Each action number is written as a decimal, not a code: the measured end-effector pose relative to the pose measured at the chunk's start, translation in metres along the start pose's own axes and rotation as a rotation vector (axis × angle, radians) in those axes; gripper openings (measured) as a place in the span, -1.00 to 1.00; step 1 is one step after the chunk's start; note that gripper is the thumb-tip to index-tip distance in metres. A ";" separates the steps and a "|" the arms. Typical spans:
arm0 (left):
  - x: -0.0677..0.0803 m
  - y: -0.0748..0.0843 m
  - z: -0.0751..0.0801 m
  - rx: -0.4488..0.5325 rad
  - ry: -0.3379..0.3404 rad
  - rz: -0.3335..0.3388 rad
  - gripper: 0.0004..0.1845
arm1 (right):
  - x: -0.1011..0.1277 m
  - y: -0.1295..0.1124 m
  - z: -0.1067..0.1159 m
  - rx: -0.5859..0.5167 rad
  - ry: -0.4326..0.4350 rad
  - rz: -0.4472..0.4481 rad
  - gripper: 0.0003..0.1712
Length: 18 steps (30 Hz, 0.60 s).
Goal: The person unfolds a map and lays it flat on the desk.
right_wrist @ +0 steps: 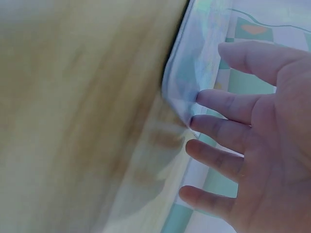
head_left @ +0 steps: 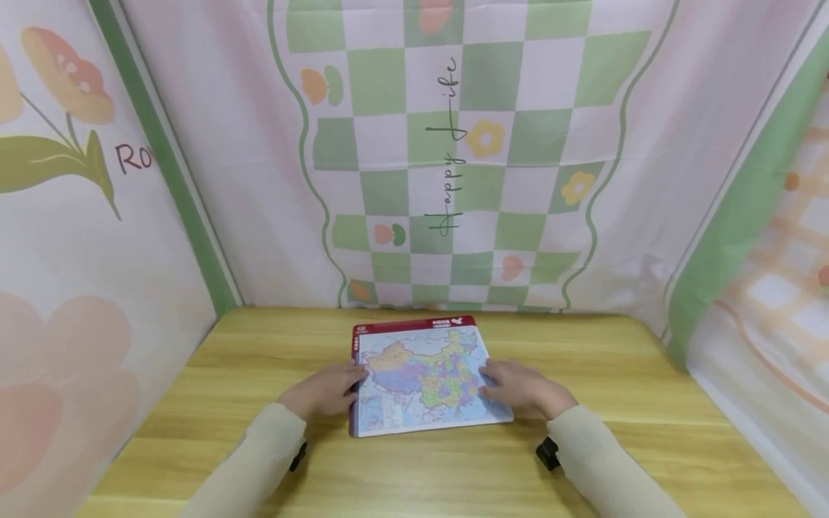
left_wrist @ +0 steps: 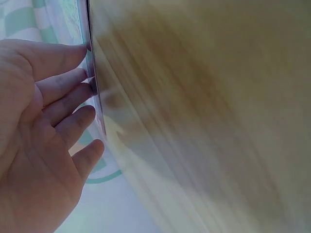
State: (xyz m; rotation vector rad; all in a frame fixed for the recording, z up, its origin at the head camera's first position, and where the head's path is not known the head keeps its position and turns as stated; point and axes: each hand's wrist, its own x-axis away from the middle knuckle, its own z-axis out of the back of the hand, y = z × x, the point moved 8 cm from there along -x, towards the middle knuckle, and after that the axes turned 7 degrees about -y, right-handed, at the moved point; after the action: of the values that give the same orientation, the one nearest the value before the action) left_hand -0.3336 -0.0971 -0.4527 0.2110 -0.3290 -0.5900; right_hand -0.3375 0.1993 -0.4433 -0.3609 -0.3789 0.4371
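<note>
I see a flat map board [head_left: 424, 378] lying in the middle of the wooden desk [head_left: 615, 374], its red-edged top toward the checked cloth backdrop [head_left: 466, 144]. My left hand [head_left: 327, 388] sits at the board's left edge, fingers [left_wrist: 73, 92] nearly straight with their tips touching that edge in the left wrist view; its grip is loose and closed round nothing. My right hand [head_left: 521, 388] rests on the board's right side, fingers [right_wrist: 228, 104] spread and almost straight, tips against the rim near its rounded corner, likewise clasping nothing. Both wrist views are blurred.
</note>
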 end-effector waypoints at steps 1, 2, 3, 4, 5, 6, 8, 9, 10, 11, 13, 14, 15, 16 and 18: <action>0.001 0.001 0.000 -0.008 0.001 -0.001 -0.50 | -0.001 0.000 0.001 0.011 -0.001 -0.004 -0.36; 0.001 0.002 -0.001 -0.014 0.000 -0.001 -0.50 | -0.002 0.000 0.001 0.016 -0.002 -0.009 -0.37; 0.002 0.003 -0.002 -0.020 -0.001 -0.001 -0.50 | -0.003 0.000 0.002 0.023 -0.002 -0.016 -0.38; 0.003 0.004 -0.003 -0.024 -0.002 -0.004 -0.50 | -0.005 0.000 0.003 0.037 -0.001 -0.017 -0.39; 0.003 0.005 -0.004 -0.032 -0.001 -0.005 -0.49 | -0.006 0.000 0.003 0.045 -0.001 -0.020 -0.40; 0.004 0.006 -0.004 -0.039 -0.002 -0.006 -0.49 | -0.007 -0.001 0.003 0.060 0.001 -0.024 -0.41; 0.006 0.009 -0.006 -0.058 0.001 -0.023 -0.47 | -0.010 -0.001 0.004 0.082 0.003 -0.029 -0.43; 0.007 0.011 -0.006 -0.069 0.006 -0.036 -0.47 | -0.011 -0.001 0.005 0.098 0.007 -0.032 -0.44; 0.007 0.014 -0.006 -0.084 0.012 -0.049 -0.47 | -0.012 -0.001 0.005 0.113 0.009 -0.031 -0.45; 0.008 0.016 -0.006 -0.096 0.018 -0.062 -0.47 | -0.014 -0.001 0.006 0.125 0.010 -0.038 -0.46; 0.010 0.020 -0.005 -0.110 0.036 -0.086 -0.48 | -0.017 -0.001 0.007 0.152 0.014 -0.043 -0.48; 0.011 0.022 -0.005 -0.114 0.043 -0.093 -0.48 | -0.019 -0.001 0.008 0.161 0.017 -0.047 -0.49; 0.011 0.024 -0.004 -0.119 0.050 -0.100 -0.49 | -0.020 -0.001 0.008 0.166 0.018 -0.056 -0.49; 0.012 0.025 -0.004 -0.121 0.055 -0.105 -0.50 | -0.021 0.000 0.009 0.169 0.016 -0.063 -0.49; 0.013 0.028 -0.003 -0.121 0.061 -0.109 -0.51 | -0.024 0.000 0.010 0.166 0.015 -0.079 -0.48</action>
State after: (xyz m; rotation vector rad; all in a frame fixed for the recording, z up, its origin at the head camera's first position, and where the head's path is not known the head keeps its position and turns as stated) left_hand -0.3080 -0.0821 -0.4446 0.1302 -0.2231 -0.7078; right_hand -0.3614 0.1907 -0.4414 -0.1872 -0.3383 0.3857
